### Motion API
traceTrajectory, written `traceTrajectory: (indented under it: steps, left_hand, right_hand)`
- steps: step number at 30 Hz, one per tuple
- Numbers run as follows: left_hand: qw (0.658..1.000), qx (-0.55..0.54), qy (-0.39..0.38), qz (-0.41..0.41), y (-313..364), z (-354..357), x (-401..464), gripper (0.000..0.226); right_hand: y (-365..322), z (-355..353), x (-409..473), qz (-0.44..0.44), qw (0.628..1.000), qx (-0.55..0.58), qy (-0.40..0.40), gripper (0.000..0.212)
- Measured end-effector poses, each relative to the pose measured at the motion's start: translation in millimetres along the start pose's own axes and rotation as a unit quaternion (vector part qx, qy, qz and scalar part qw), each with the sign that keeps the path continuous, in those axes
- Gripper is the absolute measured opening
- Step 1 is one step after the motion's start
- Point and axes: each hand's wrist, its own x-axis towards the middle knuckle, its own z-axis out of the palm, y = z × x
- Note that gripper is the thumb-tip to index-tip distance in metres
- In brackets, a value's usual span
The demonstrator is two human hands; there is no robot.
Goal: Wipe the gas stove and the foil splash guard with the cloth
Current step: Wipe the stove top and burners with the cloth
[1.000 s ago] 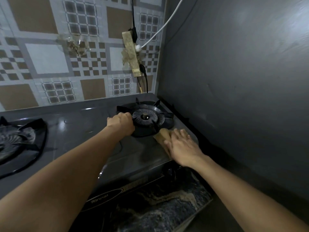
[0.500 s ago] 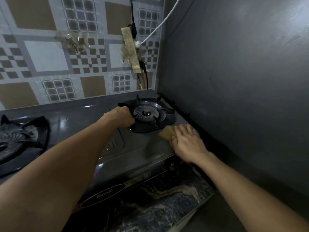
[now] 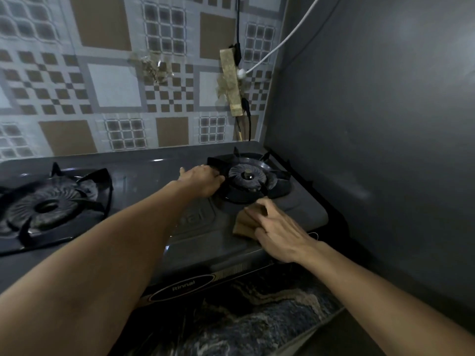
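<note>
A dark two-burner gas stove (image 3: 154,165) fills the middle of the head view. My left hand (image 3: 203,181) grips the left edge of the right burner's black pan support (image 3: 280,186). My right hand (image 3: 277,232) presses a folded tan cloth (image 3: 244,223) flat on the stove top, just in front of that burner. The grey foil splash guard (image 3: 372,111) stands upright along the stove's right side, apart from both hands.
The left burner (image 3: 48,206) sits at the far left. A patterned tile wall (image 3: 115,86) rises behind the stove, with a taped power strip (image 3: 231,83), a white cable (image 3: 288,39) and a black cord. A marbled counter edge (image 3: 244,330) lies below the stove front.
My right hand has slid the cloth leftward and nearer along the stove top, away from the splash guard. My left hand stays on the right burner's pan support.
</note>
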Motion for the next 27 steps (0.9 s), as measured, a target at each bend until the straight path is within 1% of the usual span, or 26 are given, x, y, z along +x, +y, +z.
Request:
traceTrajectory:
  steps: [2,5,7,9,12,15,20,24,27]
  left_hand:
    - [0.999,0.003,0.039,0.000,-15,-6,-5,0.047]
    - [0.997,0.027,0.050,-0.047,-40,-14,-9,0.050]
    - [0.995,0.032,0.060,-0.073,-57,-19,-15,0.051]
    - [0.993,0.030,0.072,-0.092,-74,-24,-21,0.050]
    - [0.985,0.079,0.085,-0.126,-100,-34,-30,0.055]
    - [0.980,0.114,0.083,-0.143,-121,-40,-36,0.061]
    - [0.972,0.132,0.081,-0.175,-147,-40,-45,0.064]
    - [0.972,0.121,0.093,-0.181,-161,-38,-53,0.065]
    - [0.967,0.108,0.115,-0.198,-168,-36,-57,0.067]
  right_hand:
    - [-8,-3,3,-0.032,0.999,-0.025,0.005,0.055]
    - [-35,3,15,-0.117,0.992,-0.042,0.005,0.050]
    - [-49,8,30,-0.148,0.988,-0.034,0.005,0.052]
    - [-57,5,39,-0.159,0.987,-0.026,0.002,0.055]
    - [-58,3,44,-0.140,0.988,-0.044,-0.039,0.054]
    - [-67,5,51,-0.132,0.988,-0.056,-0.060,0.055]
    - [-88,13,96,-0.107,0.988,-0.063,-0.086,0.060]
    - [-99,16,136,-0.057,0.991,-0.051,-0.108,0.072]
    - [-106,18,163,-0.023,0.992,-0.049,-0.117,0.075]
